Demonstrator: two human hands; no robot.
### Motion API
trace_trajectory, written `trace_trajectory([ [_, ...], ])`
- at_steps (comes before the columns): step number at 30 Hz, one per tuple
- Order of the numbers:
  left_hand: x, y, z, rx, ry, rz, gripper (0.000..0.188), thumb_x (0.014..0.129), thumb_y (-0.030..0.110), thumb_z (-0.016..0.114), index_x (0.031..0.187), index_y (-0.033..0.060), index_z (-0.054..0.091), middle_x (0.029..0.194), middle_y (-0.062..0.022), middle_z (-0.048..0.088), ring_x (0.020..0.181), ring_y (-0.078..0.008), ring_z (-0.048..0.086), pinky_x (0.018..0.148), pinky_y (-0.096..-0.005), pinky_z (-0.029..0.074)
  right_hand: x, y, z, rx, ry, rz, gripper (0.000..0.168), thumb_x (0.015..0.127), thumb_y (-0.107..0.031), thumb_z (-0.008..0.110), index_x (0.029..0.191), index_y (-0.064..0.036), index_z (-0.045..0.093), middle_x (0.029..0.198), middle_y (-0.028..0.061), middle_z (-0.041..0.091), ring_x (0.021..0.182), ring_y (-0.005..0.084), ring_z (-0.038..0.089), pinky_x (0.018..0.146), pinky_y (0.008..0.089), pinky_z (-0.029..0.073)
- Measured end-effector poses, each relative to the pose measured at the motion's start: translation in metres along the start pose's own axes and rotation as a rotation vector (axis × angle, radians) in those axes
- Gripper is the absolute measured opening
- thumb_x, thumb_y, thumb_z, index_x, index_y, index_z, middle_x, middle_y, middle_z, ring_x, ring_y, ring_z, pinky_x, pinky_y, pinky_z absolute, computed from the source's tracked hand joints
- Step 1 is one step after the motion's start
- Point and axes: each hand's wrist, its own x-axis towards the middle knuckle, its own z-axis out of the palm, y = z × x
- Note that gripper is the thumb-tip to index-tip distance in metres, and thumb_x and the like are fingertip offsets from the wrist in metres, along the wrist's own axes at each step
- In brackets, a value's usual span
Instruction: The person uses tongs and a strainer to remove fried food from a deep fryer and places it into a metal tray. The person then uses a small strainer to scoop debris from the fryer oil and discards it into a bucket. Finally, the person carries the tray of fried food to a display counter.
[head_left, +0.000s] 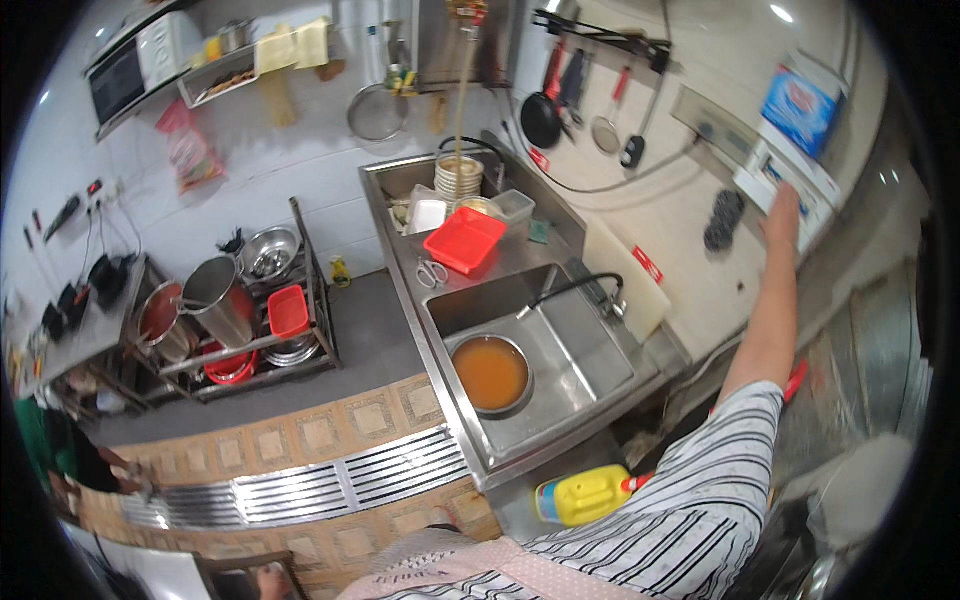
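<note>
My right hand (782, 214) is stretched out to the far right, its fingers at the front of a white wall-mounted holder (814, 180). Whether the fingers grip anything there cannot be made out. A blue box with writing (799, 109) sits just above that holder. Dark steel-wool scourers (724, 219) are to the left of this hand. Low at the bottom edge, my left hand (271, 582) shows only in part, beside a dark-framed piece of furniture (247, 570); its grip is unclear. Between the arms lies a stainless steel sink (574, 360) with a round metal basin of orange-brown liquid (491, 373).
A red plastic basket (466, 238), scissors (432, 274) and stacked bowls (459, 176) occupy the sink's far part. A white cutting board (626, 281) leans behind the black faucet hose (577, 282). A yellow jug (585, 495) is below. At left, a person (64, 450) bends near a metal floor grate (292, 487).
</note>
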Motion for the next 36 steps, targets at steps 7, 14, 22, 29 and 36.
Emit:
trace_trajectory([
  [7,-0.019,0.005,0.094,-0.245,-0.248,-0.218,0.020,0.083,0.025,0.050,0.072,0.0096,0.053,0.056,-0.0059,0.051,0.044,-0.0181,0.049,0.040,-0.0336,0.040,0.151,0.122,-0.008,-0.217,0.686,-0.434,0.041,0.091,-0.013,0.042,0.129,0.000,0.040,0.135,0.0204,0.039,0.127,0.0334,0.035,0.107,0.0428,0.026],
  [14,-0.053,0.036,0.064,0.073,-0.230,0.061,0.026,0.088,0.023,0.045,0.069,0.0074,0.054,0.057,-0.0020,0.052,0.044,-0.0121,0.048,0.039,-0.0276,0.037,-0.032,-0.057,0.069,0.207,0.583,-0.107,0.047,0.089,-0.025,0.048,0.128,0.000,0.039,0.131,0.0172,0.038,0.117,0.0271,0.039,0.096,0.0389,0.033],
  [22,-0.070,-0.115,0.057,-0.392,0.441,-0.228,0.034,0.080,0.028,0.057,0.101,0.0013,0.060,0.089,-0.0145,0.062,0.078,-0.0250,0.061,0.065,-0.0366,0.049,-0.329,-0.382,-0.017,1.079,-0.184,-0.677,0.039,0.085,-0.022,0.057,0.115,0.003,0.051,0.112,0.0188,0.053,0.095,0.0241,0.050,0.080,0.0356,0.040],
  [29,-0.146,-0.249,-0.073,-0.435,1.548,-0.704,0.044,0.078,0.030,0.059,0.113,0.0036,0.051,0.112,-0.0236,0.048,0.108,-0.0376,0.047,0.093,-0.0431,0.038,-0.732,-0.586,-0.256,1.368,-1.363,-1.761,0.035,0.085,-0.019,0.059,0.112,0.003,0.056,0.104,0.0180,0.060,0.089,0.0270,0.058,0.081,0.0333,0.045],
  [36,-0.245,-0.432,-0.250,-0.169,2.199,-0.755,0.047,0.081,0.033,0.061,0.114,0.0023,0.048,0.116,-0.0200,0.044,0.110,-0.0360,0.039,0.095,-0.0448,0.032,-0.983,-0.642,-0.631,0.650,-2.119,-2.467,0.035,0.093,-0.031,0.047,0.111,-0.004,0.060,0.104,0.0084,0.061,0.096,0.0184,0.057,0.082,0.0293,0.046],
])
